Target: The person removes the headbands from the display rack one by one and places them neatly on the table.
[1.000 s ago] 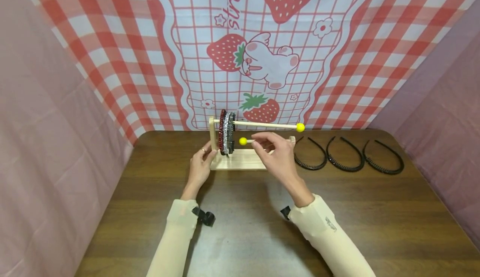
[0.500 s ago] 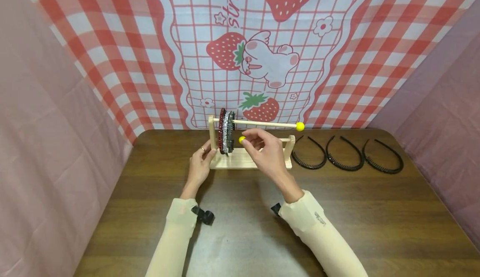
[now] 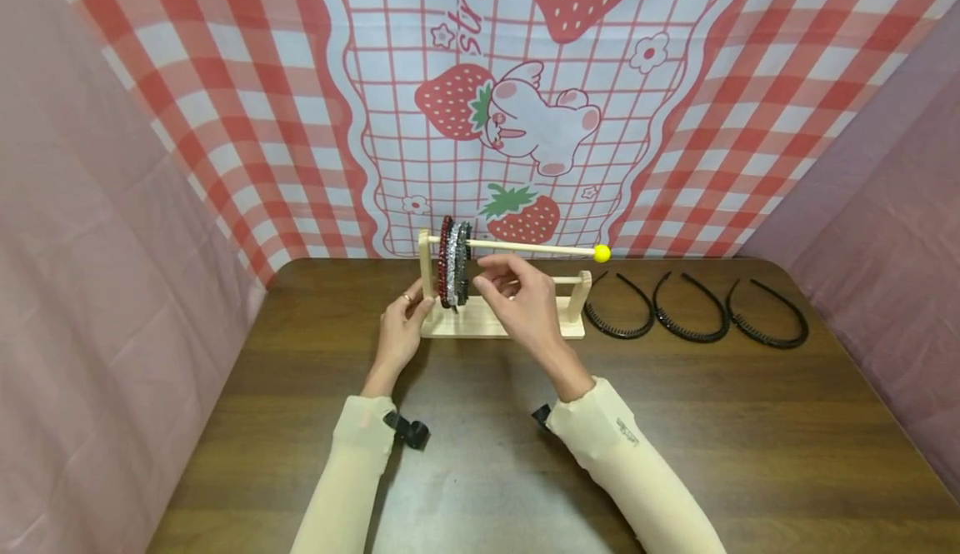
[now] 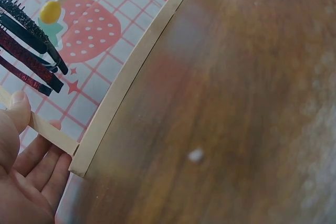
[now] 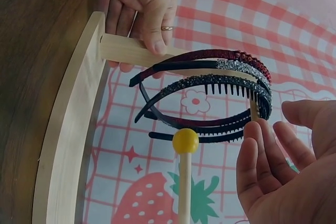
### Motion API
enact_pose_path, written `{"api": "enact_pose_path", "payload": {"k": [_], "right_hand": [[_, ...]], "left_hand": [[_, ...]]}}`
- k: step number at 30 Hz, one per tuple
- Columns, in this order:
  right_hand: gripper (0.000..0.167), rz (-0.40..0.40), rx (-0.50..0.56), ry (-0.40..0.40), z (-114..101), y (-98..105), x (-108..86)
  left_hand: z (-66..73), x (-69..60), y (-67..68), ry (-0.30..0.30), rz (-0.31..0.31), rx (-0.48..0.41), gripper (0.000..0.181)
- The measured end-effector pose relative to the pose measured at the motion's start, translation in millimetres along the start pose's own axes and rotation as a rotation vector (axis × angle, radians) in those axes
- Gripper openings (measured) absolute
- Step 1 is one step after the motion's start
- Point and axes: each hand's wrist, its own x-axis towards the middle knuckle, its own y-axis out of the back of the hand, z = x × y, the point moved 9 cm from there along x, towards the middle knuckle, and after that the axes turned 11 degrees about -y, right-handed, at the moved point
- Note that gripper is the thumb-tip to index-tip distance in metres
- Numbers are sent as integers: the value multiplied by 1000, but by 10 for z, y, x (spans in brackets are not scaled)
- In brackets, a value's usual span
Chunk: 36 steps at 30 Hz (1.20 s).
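Pale wood framed the work: a person's left hand (image 3: pixel 400 333) gripped one upright (image 3: pixel 426 262) of a two-rod stand (image 3: pixel 476 322), thumb on one face and fingers on the other, apparently to steady it on the brown table (image 3: pixel 750 437). Three sparkly headbands (image 3: pixel 453 264), red, silver and dark grey, hung side by side on the stand's upper rod (image 3: pixel 532 247), close against that upright, which likely served as a stop. A yellow ball (image 3: pixel 602 253) capped the rod's free end, probably a guard against slips. Just beside the headbands, in front of the stand, the right hand (image 3: pixel 521 300) showed loosely bent fingers with a gap to the thumb and apparently held nothing; whether a fingertip touched could not be told. To the stand's right, three black headbands (image 3: pixel 697 340) lay spaced in a row, perhaps for easy lifting. Strawberry-print cloth (image 3: pixel 247 104) hung behind the stand.
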Motion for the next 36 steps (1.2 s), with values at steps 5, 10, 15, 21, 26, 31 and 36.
{"api": "enact_pose_path", "payload": {"k": [5, 10, 15, 21, 26, 31, 36], "right_hand": [[24, 11, 19, 0, -17, -31, 19], [25, 14, 35, -23, 0, -66, 38], [26, 21, 50, -32, 9, -103, 50], [26, 39, 52, -19, -11, -139, 62], [26, 46, 53, -20, -19, -159, 64], [27, 49, 59, -33, -6, -178, 73], [29, 54, 74, -31, 7, -200, 91]], "left_hand": [[16, -5, 11, -4, 6, -8, 45], [4, -7, 4, 5, 6, -21, 46], [4, -12, 8, 7, 12, -19, 46], [-3, -15, 22, -27, 20, -8, 44], [-23, -13, 22, -47, 23, 1, 44], [-35, -4, 1, 0, 2, -4, 45], [-44, 8, 3, 25, -1, 14, 46]]}}
